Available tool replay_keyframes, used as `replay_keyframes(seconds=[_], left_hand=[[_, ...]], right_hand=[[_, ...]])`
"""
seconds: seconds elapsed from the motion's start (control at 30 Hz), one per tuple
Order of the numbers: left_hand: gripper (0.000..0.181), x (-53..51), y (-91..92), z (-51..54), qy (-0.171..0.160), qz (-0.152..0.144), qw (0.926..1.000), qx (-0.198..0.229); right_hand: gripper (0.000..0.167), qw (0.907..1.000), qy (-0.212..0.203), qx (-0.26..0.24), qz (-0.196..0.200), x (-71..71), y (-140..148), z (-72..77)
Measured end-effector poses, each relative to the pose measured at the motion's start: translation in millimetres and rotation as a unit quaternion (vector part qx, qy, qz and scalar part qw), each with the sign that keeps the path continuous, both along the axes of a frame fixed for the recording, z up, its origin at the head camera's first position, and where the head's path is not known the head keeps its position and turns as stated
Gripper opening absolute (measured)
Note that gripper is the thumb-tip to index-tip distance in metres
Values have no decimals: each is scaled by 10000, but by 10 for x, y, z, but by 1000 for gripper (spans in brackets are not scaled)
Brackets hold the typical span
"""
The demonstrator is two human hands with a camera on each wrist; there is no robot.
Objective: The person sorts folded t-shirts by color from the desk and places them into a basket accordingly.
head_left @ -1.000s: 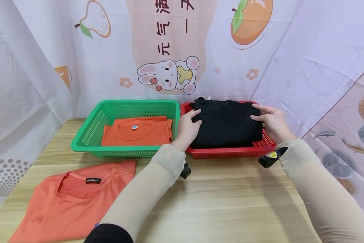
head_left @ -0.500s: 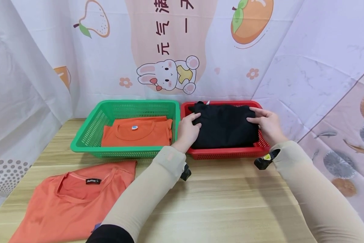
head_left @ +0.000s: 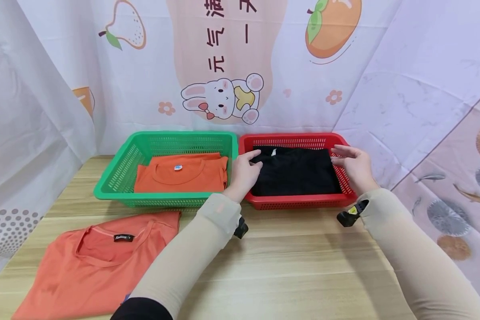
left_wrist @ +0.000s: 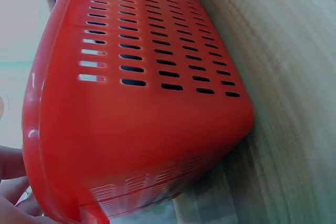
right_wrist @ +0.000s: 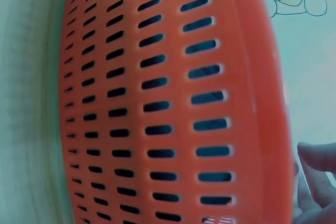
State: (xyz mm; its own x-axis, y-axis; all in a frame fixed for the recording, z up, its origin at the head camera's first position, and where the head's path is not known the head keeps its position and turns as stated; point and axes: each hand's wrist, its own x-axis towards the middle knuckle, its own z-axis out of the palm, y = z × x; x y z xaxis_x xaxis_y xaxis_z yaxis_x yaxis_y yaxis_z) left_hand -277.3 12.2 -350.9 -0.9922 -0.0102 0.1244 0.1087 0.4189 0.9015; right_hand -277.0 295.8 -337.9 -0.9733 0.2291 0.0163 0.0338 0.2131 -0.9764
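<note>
A folded black garment (head_left: 297, 173) lies flat inside the red basket (head_left: 296, 202), with a small white tag near its back edge. My left hand (head_left: 244, 174) is over the basket's left end, fingers extended at the garment's left edge; whether they touch it I cannot tell. Over the right end hovers my right hand (head_left: 353, 168), its fingers loosely bent and apart from the cloth. Both wrist views mostly show the perforated red basket wall (left_wrist: 136, 124), with part of the left hand (left_wrist: 13, 192) and of the right hand (right_wrist: 317, 182) past the rim.
To the left stands a green basket (head_left: 123, 195) holding a folded orange shirt (head_left: 179, 175). A coral shirt (head_left: 99, 271) lies on the wooden table (head_left: 288, 266) at the front left. A printed curtain (head_left: 296, 98) hangs close behind both baskets.
The black garment, held up at its sides before, has been lowered into the red basket and let go. The right hand shifted slightly left, then opened off the cloth.
</note>
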Motion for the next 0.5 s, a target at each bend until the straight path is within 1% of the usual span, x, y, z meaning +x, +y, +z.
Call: replay_keyframes(seconds=[0.07,0.13,0.2,0.27,0.33,0.4,0.5], left_hand=[[38,13,-10,-11,-31,-28,10000,48],[38,30,-14,-14,-75,-79,9999,121],[38,44,-19,-11,-97,-140,9997,181],[38,61,-29,0,-103,-214,9993,296],[36,72,-45,12,-81,-286,9980,559],[34,96,-78,42,-71,-355,9951,917],[31,142,-144,101,-34,-469,9872,1525]], right_hand=[[47,9996,63,-276,-70,7,16,6],[41,9990,123,-381,-177,17,21,18],[35,9976,233,-616,-212,37,18,36],[34,9959,360,-810,-207,61,6,57],[37,9941,474,-958,-169,85,-16,81],[39,9926,566,-1073,-102,112,-46,108],[40,9901,704,-1215,-7,153,-87,142]])
